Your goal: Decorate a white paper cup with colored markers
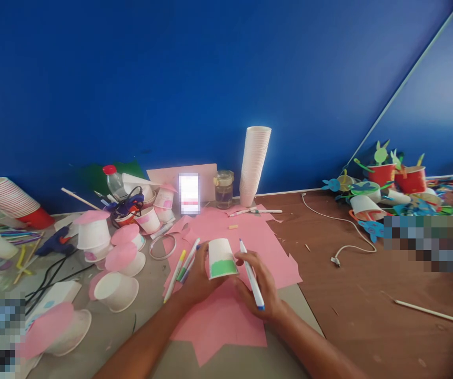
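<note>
Clasped paper cup [220, 257] in left hand [198, 279], fingertips hidden behind. Pinched marker [251, 273] in right hand [261, 289]; could not tell whether capped.

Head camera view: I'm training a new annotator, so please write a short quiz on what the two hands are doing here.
1. True or false: the right hand holds a marker.
2. The band on the paper cup gripped by the left hand is: A red, B green, C yellow.
3. Fill in: the paper sheet under both hands is coloured ____.
Key: 1 true; 2 B; 3 pink.
</note>
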A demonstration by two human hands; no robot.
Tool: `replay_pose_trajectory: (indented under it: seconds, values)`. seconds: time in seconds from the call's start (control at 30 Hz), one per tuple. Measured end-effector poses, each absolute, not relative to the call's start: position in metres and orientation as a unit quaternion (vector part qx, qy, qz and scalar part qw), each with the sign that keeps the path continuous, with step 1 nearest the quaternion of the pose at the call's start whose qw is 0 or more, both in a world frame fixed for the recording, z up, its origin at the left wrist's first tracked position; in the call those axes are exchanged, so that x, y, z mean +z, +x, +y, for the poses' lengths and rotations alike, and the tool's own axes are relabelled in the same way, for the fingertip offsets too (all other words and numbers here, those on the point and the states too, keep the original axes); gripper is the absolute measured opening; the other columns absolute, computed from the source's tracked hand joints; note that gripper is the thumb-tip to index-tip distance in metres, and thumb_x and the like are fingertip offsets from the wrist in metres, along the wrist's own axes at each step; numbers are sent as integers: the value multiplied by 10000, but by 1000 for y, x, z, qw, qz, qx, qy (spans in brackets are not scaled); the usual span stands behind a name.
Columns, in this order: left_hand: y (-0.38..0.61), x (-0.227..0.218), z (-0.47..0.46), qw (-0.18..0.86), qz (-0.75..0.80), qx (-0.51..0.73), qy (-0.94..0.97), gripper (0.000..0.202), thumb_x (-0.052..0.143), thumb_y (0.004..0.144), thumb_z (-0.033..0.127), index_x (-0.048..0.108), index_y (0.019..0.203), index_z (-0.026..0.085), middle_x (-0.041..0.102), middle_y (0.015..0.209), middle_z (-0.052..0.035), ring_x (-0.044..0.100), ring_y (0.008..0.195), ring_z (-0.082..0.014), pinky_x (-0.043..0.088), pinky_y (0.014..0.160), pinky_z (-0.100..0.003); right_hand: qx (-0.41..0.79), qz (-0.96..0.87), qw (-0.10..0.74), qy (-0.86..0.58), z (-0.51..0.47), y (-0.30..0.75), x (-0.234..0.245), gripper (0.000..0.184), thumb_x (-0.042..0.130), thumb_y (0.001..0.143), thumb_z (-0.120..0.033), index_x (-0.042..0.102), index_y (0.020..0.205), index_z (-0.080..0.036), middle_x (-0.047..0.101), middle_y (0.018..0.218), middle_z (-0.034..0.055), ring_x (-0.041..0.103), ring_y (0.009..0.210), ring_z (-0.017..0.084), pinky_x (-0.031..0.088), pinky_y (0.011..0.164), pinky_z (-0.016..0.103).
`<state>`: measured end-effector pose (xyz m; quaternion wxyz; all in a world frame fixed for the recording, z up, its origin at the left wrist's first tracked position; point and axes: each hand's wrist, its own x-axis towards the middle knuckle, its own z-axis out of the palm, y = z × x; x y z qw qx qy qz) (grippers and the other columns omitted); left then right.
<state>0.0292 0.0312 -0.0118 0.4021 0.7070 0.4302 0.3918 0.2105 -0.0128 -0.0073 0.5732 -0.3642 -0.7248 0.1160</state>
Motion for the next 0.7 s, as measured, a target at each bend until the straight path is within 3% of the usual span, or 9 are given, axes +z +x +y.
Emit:
replay_pose_trajectory:
  seconds: [0.17,0.37,0.7]
  values:
    - [26,-19,33,417,427,411,689,854,739,683,581,335,1337,209,525,1252,-144,575,1095,-301,519,867,-441,220,-695,555,-400,-9,209,-4,476,562,833,-152,448,1278,-272,576,1104,76,621,815,193,552,759,368]
    - [28,-20,35,394,410,432,700,864,718,657,686,382,1294,210,481,1233,-122,528,1134,-311,463,962,-485,179,-694,560,-416,-7,203,-15,458,545,797,-64,525,1208,-264,579,913,40,569,700,174,505,630,303]
    - [26,-26,35,412,373,415,720,902,790,693,443,270,1393,209,362,1406,-162,369,1346,-331,327,1115,-506,133,-687,576,-422,-4,205,-20,476,464,797,6,563,1180,-259,577,882,41,589,722,179,484,626,285]
